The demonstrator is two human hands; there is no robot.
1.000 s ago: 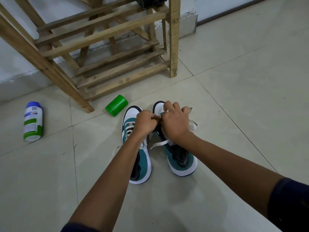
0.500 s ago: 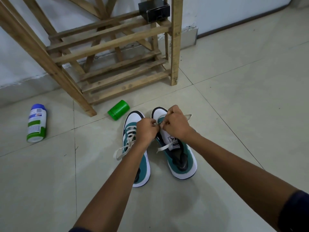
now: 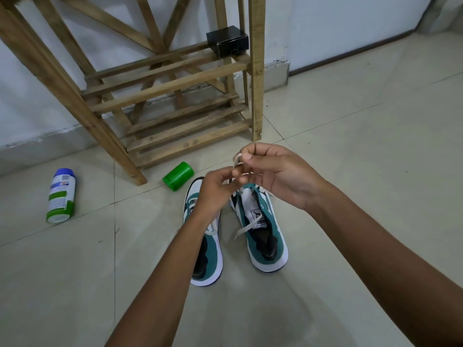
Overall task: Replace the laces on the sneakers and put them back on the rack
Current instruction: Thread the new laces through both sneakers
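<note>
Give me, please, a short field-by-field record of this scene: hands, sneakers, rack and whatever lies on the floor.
left hand: over the sneakers, fingers pinched at the lace
right hand: raised, pinching the lace end
right sneaker: on the floor, lace loose across its tongue
left sneaker: beside it, partly behind the left forearm
rack: wooden, no sneakers on it
box: black, on a rack shelf
green jar: lying by the rack foot
bottle: lying on the floor, far left

Single head-mounted wide-angle view: we look forward and steeply down over both forearms at the tiled floor (image 3: pixel 350 171), at close range. Beyond the grip of the hands, the wooden rack (image 3: pixel 175 83) and wall fill the upper frame.
</note>
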